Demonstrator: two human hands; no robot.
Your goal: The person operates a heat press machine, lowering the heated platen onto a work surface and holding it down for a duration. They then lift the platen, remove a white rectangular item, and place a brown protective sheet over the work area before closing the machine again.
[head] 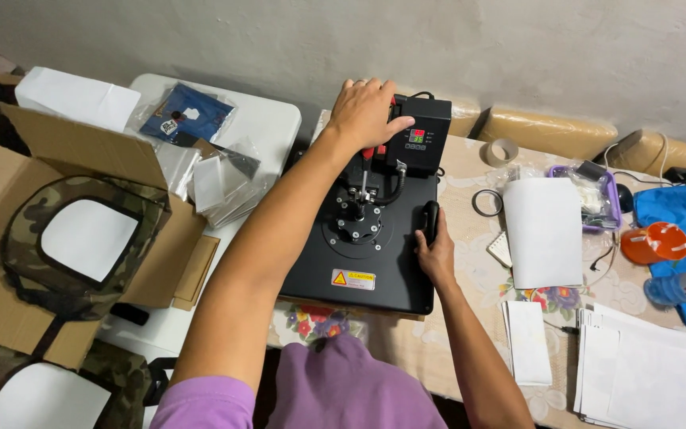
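Heat press (pixel 363 262), black, shut flat, centre of counter (pixel 470 318). Left hand (pixel 367 111) cupped over control box (pixel 418 143), thumb at panel; right hand (pixel 437 248) wrapped round side handle (pixel 431 218), steadying. Camouflage bag (pixel 81 238) boxed at left.

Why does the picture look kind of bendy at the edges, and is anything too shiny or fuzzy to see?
Head view: the wide lens curves the edges; soft, even light, only faint shadows under the arms; a mild sheen on the black heat press; the left hand and right hand look sharp; the white paper is bright but not blown out.
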